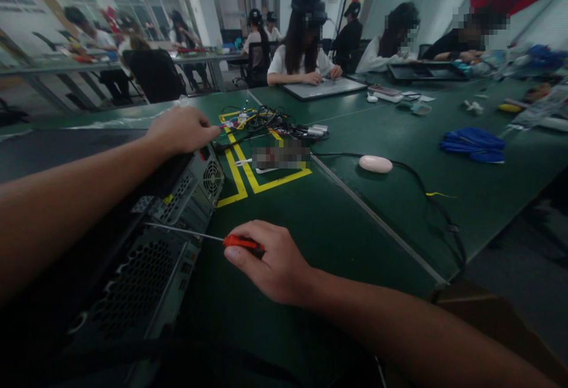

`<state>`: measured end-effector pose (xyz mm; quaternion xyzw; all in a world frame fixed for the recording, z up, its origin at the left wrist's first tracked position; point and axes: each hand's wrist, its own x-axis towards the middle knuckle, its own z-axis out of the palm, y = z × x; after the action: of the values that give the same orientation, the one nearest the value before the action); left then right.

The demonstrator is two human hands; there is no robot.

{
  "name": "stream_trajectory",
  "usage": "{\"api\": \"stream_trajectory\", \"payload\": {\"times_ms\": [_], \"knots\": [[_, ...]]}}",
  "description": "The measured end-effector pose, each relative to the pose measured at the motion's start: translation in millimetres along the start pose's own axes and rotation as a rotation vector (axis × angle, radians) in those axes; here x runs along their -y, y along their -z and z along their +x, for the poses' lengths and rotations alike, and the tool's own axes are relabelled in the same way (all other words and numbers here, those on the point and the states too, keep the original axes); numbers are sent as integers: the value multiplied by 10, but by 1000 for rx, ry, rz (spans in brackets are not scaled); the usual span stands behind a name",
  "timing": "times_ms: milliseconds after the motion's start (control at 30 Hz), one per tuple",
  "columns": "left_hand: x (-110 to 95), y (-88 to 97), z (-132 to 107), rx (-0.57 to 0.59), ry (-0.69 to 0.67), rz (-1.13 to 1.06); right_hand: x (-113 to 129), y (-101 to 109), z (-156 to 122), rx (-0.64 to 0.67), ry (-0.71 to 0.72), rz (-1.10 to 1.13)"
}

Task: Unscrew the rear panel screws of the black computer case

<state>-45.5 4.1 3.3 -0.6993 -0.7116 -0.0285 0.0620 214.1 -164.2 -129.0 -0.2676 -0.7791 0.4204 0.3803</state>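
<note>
A long green table (pixel 399 210) runs through the room, and across it a co-worker in a white top (pixel 277 64) bends over a flat board (pixel 326 87). On the near side, a dark computer case (pixel 146 258) lies with its vented rear panel toward the right hand. Just beyond, a heap of cables (pixel 266 119) sits by yellow tape lines (pixel 281 182). The left hand (pixel 181 129) is at the case's far upper edge, fingers curled; I can't tell whether it grips anything. The right hand (pixel 275 264) is closed around the orange handle of a screwdriver (pixel 239 242), its shaft reaching to the rear panel. Well apart rests a small pink oval object (pixel 375 164).
</note>
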Motion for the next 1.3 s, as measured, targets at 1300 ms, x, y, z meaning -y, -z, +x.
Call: {"api": "stream_trajectory", "payload": {"times_ms": [1300], "knots": [[-2, -1, 1, 1, -2, 9, 27, -14, 10, -7, -68, 53]]}}
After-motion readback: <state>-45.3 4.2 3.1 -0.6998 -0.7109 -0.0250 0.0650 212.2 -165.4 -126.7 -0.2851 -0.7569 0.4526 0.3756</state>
